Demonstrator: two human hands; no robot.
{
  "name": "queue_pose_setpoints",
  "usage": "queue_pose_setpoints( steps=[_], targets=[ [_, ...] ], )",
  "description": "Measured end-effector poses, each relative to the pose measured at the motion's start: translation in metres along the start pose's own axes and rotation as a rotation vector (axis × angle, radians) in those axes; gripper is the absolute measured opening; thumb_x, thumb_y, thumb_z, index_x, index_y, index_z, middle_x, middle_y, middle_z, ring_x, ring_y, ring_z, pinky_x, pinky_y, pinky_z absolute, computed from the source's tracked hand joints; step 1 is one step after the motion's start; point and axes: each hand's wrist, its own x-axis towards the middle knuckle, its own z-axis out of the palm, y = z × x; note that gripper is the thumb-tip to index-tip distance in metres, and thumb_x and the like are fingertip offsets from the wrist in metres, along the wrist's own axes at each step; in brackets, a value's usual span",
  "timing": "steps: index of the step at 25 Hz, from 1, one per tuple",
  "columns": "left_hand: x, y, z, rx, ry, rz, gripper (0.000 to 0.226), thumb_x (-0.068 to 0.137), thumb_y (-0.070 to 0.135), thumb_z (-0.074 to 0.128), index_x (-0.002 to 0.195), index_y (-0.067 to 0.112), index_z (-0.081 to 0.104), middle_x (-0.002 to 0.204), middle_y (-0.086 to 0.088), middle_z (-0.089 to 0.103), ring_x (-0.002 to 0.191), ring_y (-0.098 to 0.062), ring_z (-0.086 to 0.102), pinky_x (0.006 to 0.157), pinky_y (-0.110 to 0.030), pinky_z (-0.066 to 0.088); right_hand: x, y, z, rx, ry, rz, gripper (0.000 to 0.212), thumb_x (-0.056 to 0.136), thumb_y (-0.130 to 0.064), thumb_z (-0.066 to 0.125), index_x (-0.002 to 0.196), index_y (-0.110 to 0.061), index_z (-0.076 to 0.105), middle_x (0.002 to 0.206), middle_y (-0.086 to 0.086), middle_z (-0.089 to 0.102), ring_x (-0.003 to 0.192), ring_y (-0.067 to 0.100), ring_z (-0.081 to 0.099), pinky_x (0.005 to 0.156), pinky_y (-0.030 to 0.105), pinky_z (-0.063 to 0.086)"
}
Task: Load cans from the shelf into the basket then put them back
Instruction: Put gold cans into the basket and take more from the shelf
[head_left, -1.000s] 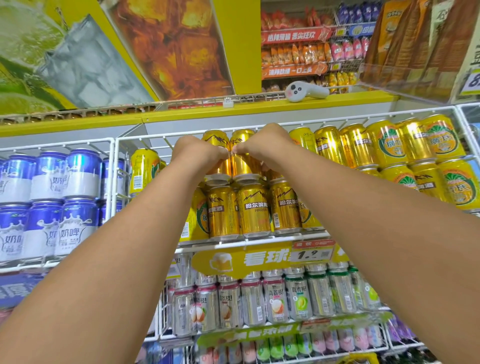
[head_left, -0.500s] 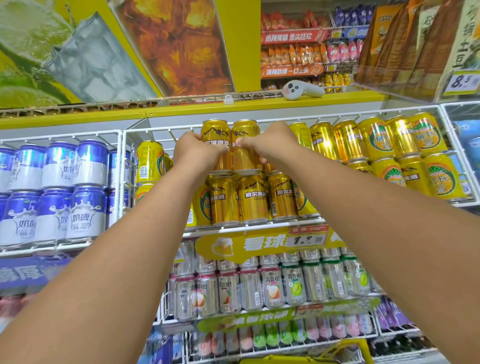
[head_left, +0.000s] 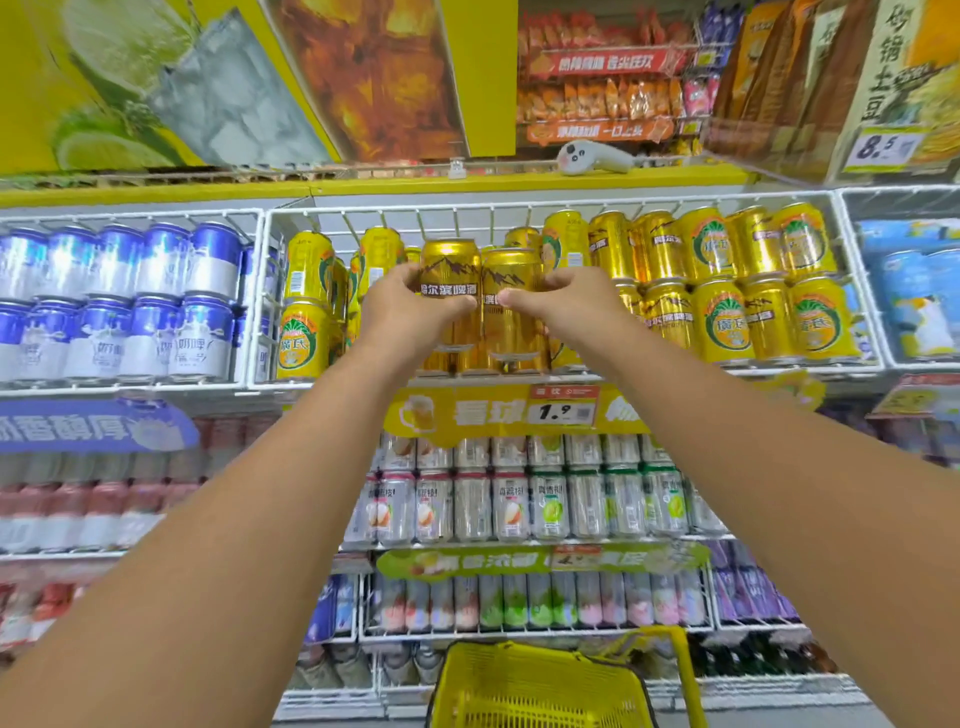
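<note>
Both bare arms reach up to the top wire shelf (head_left: 519, 208), a white grid of thin metal rods. The left hand (head_left: 400, 312) wraps its curled fingers and thumb round a smooth, glossy gold can (head_left: 451, 270) printed with a dark mountain outline and a band of white characters. The right hand (head_left: 571, 306) grips a second gold can (head_left: 511, 306) of the same cylindrical shape, thumb across its front, fingers round its right side. The two held cans stand upright, side by side and nearly touching, in front of the shelf's own rows. To their right sit more shiny gold cans and yellow cans (head_left: 722, 317) with round green-edged labels, stacked two high. In the left compartment are blue and silver cans (head_left: 202, 332) with a metallic sheen. A yellow price strip (head_left: 498, 413) runs beneath. Lower shelves hold slim silver cans (head_left: 511, 504) with fruit pictures. At the near bottom edge a yellow plastic basket (head_left: 540, 691), with a slotted wall and looped handle, stands below the hands and well apart from them.
</note>
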Motion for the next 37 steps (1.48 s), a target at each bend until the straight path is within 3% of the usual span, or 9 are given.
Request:
queue_pose_setpoints(
  steps=[2, 4, 6, 11, 17, 22, 27, 33, 37],
  targets=[
    [-0.032, -0.006, 0.011, 0.002, -0.002, -0.003, 0.076, 0.074, 0.031, 0.088, 0.141, 0.023, 0.054, 0.122, 0.006, 0.059, 0.100, -0.007, 0.057, 0.074, -0.018, 0.045, -0.026, 0.021, -0.018, 0.026, -0.046, -0.001, 0.089, 0.071, -0.049, 0.087, 0.142, -0.009, 0.053, 0.137, 0.004, 0.059, 0.112, 0.019, 0.061, 0.097, 0.043, 0.055],
    [-0.063, -0.015, 0.022, -0.010, 0.009, 0.010, 0.075, 0.075, 0.027, 0.087, 0.141, 0.023, 0.052, 0.116, 0.011, 0.061, 0.089, 0.002, 0.058, 0.062, -0.009, 0.043, -0.050, 0.045, -0.034, 0.030, -0.082, -0.005, 0.082, 0.069, -0.052, 0.087, 0.137, -0.015, 0.058, 0.131, -0.004, 0.063, 0.112, 0.015, 0.063, 0.093, 0.037, 0.056],
    [-0.091, -0.025, 0.031, -0.018, 0.015, -0.004, 0.069, 0.077, 0.024, 0.086, 0.137, 0.024, 0.052, 0.100, 0.021, 0.057, 0.076, 0.014, 0.055, 0.060, -0.006, 0.046, -0.071, 0.066, -0.048, 0.043, -0.139, -0.008, 0.049, 0.073, -0.048, 0.086, 0.111, -0.024, 0.067, 0.106, -0.017, 0.067, 0.098, 0.006, 0.064, 0.079, 0.023, 0.053],
    [-0.135, -0.065, 0.041, -0.013, -0.017, -0.032, 0.061, 0.076, 0.023, 0.087, 0.122, 0.032, 0.047, 0.103, 0.020, 0.057, 0.089, 0.006, 0.060, 0.074, -0.018, 0.050, -0.111, 0.126, -0.055, -0.013, -0.193, 0.009, 0.049, 0.076, -0.050, 0.083, 0.118, -0.029, 0.069, 0.116, -0.011, 0.064, 0.108, 0.013, 0.058, 0.085, 0.029, 0.045],
    [-0.155, -0.167, 0.062, 0.038, -0.120, -0.174, 0.060, 0.071, 0.031, 0.090, 0.118, 0.032, 0.054, 0.113, 0.011, 0.066, 0.102, -0.014, 0.067, 0.088, -0.046, 0.058, -0.147, 0.210, -0.016, 0.055, -0.287, 0.159, 0.029, 0.079, -0.043, 0.083, 0.100, -0.042, 0.063, 0.117, -0.012, 0.058, 0.108, 0.012, 0.055, 0.087, 0.029, 0.042],
    [-0.173, -0.258, 0.078, 0.038, -0.216, -0.312, 0.055, 0.075, 0.023, 0.088, 0.114, 0.031, 0.050, 0.107, 0.014, 0.061, 0.100, -0.009, 0.062, 0.082, -0.025, 0.051, -0.172, 0.290, 0.036, 0.033, -0.274, 0.356, 0.028, 0.074, -0.046, 0.085, 0.098, -0.042, 0.071, 0.116, -0.012, 0.068, 0.110, 0.012, 0.061, 0.092, 0.036, 0.051],
    [-0.196, -0.349, 0.101, 0.088, -0.317, -0.436, 0.061, 0.070, 0.029, 0.090, 0.116, 0.037, 0.050, 0.114, 0.015, 0.062, 0.102, -0.004, 0.061, 0.091, -0.035, 0.054, -0.203, 0.364, 0.073, 0.052, -0.274, 0.488, 0.020, 0.077, -0.039, 0.085, 0.095, -0.034, 0.077, 0.092, -0.017, 0.074, 0.088, 0.006, 0.069, 0.069, 0.017, 0.052],
    [-0.247, -0.450, 0.145, 0.127, -0.395, -0.603, 0.059, 0.071, 0.027, 0.090, 0.116, 0.036, 0.054, 0.114, 0.014, 0.064, 0.093, 0.005, 0.060, 0.074, -0.019, 0.055, -0.234, 0.482, 0.119, -0.058, -0.307, 0.680, 0.033, 0.067, -0.052, 0.088, 0.094, -0.035, 0.076, 0.101, -0.016, 0.071, 0.092, 0.004, 0.066, 0.086, 0.034, 0.055],
    [-0.278, -0.515, 0.175, 0.164, -0.418, -0.705, 0.064, 0.072, 0.024, 0.090, 0.124, 0.028, 0.054, 0.115, 0.009, 0.062, 0.090, 0.000, 0.062, 0.063, -0.012, 0.049, -0.249, 0.557, 0.149, -0.109, -0.337, 0.779, 0.027, 0.067, -0.049, 0.088, 0.085, -0.038, 0.072, 0.099, -0.016, 0.070, 0.086, 0.000, 0.065, 0.074, 0.026, 0.054]
  ],
)
